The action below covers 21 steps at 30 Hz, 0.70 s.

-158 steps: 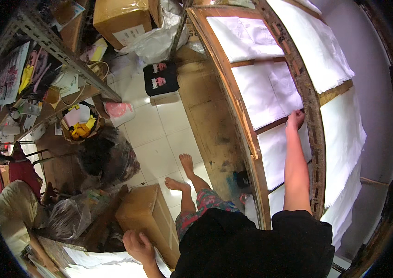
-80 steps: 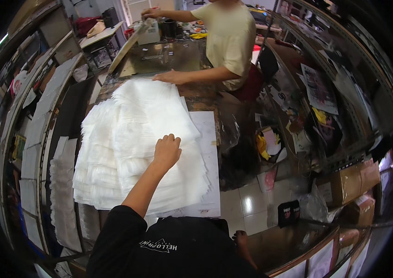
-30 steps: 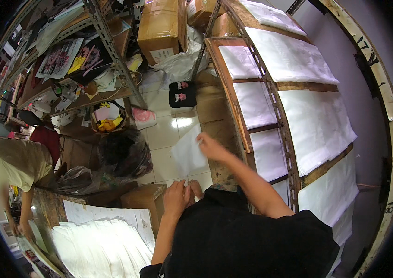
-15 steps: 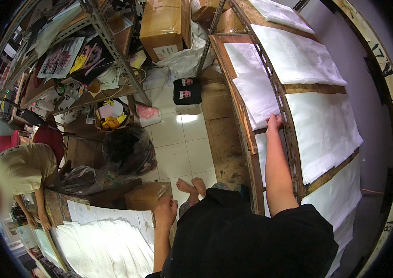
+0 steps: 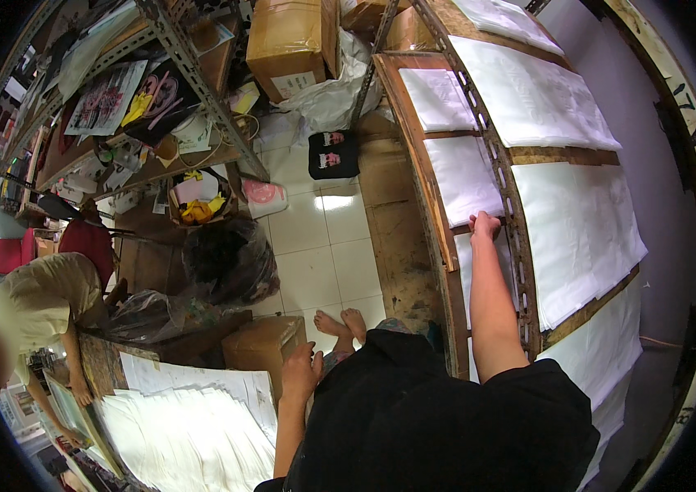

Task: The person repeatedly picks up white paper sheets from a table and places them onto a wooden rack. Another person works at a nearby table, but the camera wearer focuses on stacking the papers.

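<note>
My right hand (image 5: pixel 485 225) reaches into the rack's lower shelf on the right. Its fingers are closed at the near edge of a white sheet (image 5: pixel 463 176); the fingertips are partly hidden. That sheet lies flat on the shelf, just nearer than another white stack (image 5: pixel 438 100). Beside my waist, my left hand (image 5: pixel 303 373) hangs in the air with loosely bent fingers somewhat apart, holding nothing. Below it and to the left, many fanned white sheets (image 5: pixel 184 426) cover a worktable.
The slotted metal rack post (image 5: pixel 520 271) runs close beside my right forearm. More white stacks (image 5: pixel 561 221) fill the upper shelf. A cardboard box (image 5: pixel 257 344) stands near my left hand. A black printed cloth (image 5: pixel 333 156) lies on the tiles. At far left, another person (image 5: pixel 48 303) bends over the table.
The sheet at my right hand lay askew over the farther stack; now it lies straight on the shelf, nearer me. My left hand's fingers have loosened. The other person's arm has moved.
</note>
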### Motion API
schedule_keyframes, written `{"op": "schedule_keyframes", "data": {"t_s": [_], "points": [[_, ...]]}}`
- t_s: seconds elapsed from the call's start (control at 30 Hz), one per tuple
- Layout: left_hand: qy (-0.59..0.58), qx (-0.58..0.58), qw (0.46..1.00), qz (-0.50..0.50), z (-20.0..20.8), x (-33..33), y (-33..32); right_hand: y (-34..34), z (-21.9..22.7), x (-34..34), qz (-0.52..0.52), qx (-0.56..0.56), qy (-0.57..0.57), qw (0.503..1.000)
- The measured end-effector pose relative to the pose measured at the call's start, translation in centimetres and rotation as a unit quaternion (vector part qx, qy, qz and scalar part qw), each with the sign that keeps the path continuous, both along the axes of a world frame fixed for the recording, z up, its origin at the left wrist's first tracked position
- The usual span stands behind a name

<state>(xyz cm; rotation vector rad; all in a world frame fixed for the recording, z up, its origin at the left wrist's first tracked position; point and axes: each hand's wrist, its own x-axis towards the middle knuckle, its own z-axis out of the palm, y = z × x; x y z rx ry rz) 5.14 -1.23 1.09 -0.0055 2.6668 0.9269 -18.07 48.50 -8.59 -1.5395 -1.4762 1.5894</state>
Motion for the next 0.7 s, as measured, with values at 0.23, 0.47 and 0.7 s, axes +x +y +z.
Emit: {"op": "schedule_keyframes", "data": {"t_s": [0.23,0.47,0.7], "points": [[-0.017,-0.009,1.0,0.011,0.01,0.26,-0.17,0.15,0.1,0.37,-0.029,-0.048,0.003,0.998],[-0.036,-0.001,0.999,0.006,-0.19,0.79,-0.16,0.44,0.26,0.47,-0.031,-0.081,0.039,0.995],[-0.036,0.0,0.999,0.01,0.31,0.93,-0.21,0.14,0.61,0.59,-0.035,-0.081,0.029,0.996]]}}
